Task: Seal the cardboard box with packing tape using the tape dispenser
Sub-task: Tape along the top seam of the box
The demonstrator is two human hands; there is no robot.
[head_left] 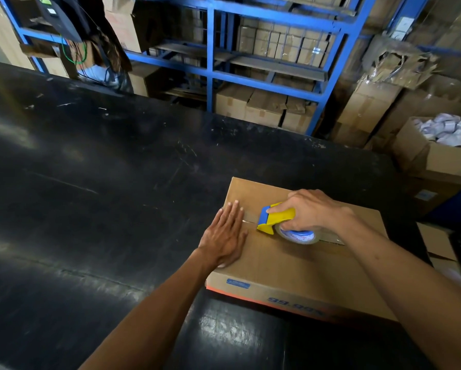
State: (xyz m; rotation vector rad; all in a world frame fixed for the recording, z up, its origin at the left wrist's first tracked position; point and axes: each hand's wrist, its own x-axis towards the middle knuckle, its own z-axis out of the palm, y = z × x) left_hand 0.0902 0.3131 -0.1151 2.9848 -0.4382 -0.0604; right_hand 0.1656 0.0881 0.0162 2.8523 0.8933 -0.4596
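Head view looks down on a closed cardboard box [298,265] lying flat on the black tabletop [96,182], at about 4 o'clock from the middle of the picture. Its two top flaps meet in a seam [250,221] that runs from the 9 o'clock edge of the lid toward 3 o'clock.

On that seam sits the yellow-and-blue tape dispenser [274,218], its blade end pointing to 9 o'clock and its roll of clear packing tape [296,235] trailing at the 3 o'clock side. The right hand [312,209] is curled over the top of the dispenser and grips it, pressing it down onto the cardboard, probably so the tape beds along the joint as it is drawn.

The left hand [228,235] lies flat, fingers straight and together, palm on the lid at its 9 o'clock edge with the fingertips touching the seam just beside the dispenser's blade. It holds nothing; I judge it is there to keep the flaps down and stop the box sliding.

Whether tape already covers the stretch behind the roll is hard to tell.
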